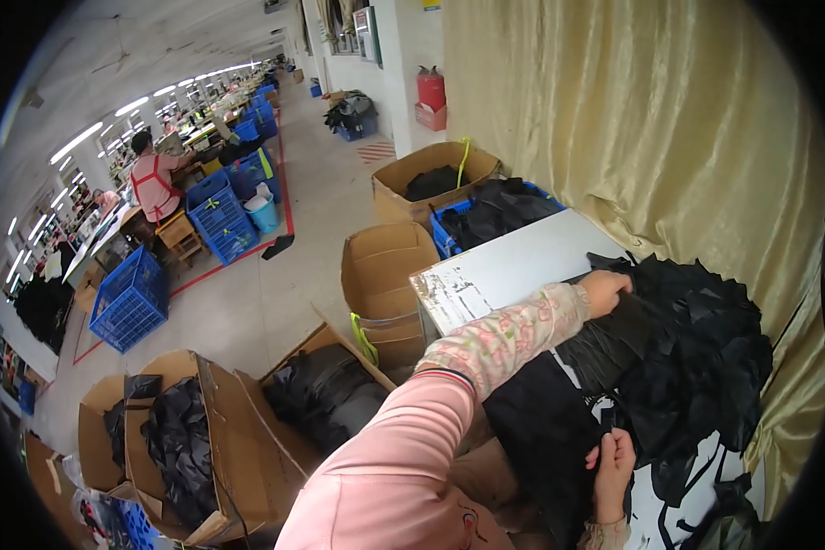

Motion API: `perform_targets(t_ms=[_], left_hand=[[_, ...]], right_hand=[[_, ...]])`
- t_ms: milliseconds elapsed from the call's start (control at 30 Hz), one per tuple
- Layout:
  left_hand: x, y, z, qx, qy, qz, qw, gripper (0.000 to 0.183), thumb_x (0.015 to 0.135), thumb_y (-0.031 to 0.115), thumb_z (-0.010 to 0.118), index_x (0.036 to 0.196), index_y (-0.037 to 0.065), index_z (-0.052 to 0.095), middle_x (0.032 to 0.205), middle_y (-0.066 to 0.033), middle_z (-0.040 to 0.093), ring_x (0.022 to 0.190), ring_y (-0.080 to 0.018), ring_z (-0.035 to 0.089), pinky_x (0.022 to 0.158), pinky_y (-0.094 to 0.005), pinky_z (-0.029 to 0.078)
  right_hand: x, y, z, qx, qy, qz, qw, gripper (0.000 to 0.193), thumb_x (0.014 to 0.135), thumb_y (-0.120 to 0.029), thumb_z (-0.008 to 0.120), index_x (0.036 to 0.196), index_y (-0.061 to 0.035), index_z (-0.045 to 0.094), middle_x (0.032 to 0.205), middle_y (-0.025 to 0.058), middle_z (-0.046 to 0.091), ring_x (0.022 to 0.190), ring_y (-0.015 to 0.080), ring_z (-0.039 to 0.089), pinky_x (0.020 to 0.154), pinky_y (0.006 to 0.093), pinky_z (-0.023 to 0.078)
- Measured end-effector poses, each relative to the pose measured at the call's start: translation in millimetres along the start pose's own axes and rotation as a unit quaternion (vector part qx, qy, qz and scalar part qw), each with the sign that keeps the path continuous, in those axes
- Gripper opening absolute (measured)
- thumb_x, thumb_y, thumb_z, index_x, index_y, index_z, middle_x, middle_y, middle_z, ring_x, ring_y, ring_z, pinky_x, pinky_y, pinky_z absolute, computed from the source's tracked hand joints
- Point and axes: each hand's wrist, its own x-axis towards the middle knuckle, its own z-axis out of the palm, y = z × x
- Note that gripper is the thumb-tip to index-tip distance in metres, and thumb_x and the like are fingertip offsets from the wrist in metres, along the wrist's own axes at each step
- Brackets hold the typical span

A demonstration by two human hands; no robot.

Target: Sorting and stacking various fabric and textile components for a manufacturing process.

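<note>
My left hand (604, 292) reaches across the white table, fingers closed at the edge of a dark fabric piece (625, 316) on top of a row of layered black pieces (588, 360). Nearer to me, my right hand (613, 461) pinches a small black fabric strip (608, 419) between thumb and fingers. A large heap of cut black fabric (706, 344) covers the table's right side. Between my arms a broad black cloth (543, 440) hangs over the near edge. Narrow black strips (669, 527) lie by the right hand.
The table's worn white top (513, 266) shows at the far left. Cardboard boxes (385, 266) and a blue crate (446, 240) of black fabric stand around it. A gold curtain (632, 119) hangs behind. Leftward, a person in a red apron (159, 179) sits beyond an aisle.
</note>
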Motion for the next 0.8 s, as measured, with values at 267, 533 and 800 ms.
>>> perform_targets(t_ms=[267,533,800], left_hand=[[-96,160,-25,-0.41,0.01,0.023,0.912,0.05,0.079,-0.01,0.043,0.128,0.001,0.049,0.116,-0.0131,0.059,0.111,-0.0242,0.057,0.099,-0.0323,0.04],[-139,174,-30,-0.465,-0.002,0.0,0.886,0.049,0.084,-0.006,0.042,0.133,0.0,0.046,0.128,-0.0113,0.056,0.122,-0.0202,0.051,0.103,-0.0308,0.037],[-149,182,-40,-0.495,-0.009,0.006,0.869,0.048,0.082,-0.007,0.044,0.129,0.0,0.051,0.123,-0.0108,0.058,0.116,-0.0228,0.053,0.101,-0.0328,0.038]], right_hand=[[15,-39,13,-0.043,0.171,-0.196,0.965,0.01,0.097,-0.011,0.052,0.091,-0.0031,0.052,0.07,-0.0016,0.046,0.059,0.0054,0.043,0.054,0.0196,0.036],[-11,-43,32,-0.112,0.17,-0.236,0.95,0.01,0.095,-0.01,0.053,0.09,-0.0017,0.053,0.075,-0.0024,0.047,0.065,0.0054,0.042,0.057,0.0192,0.033],[-15,-43,24,-0.139,0.112,-0.195,0.965,0.01,0.095,-0.009,0.052,0.091,-0.0002,0.055,0.075,-0.0014,0.048,0.067,0.0063,0.042,0.06,0.021,0.034]])
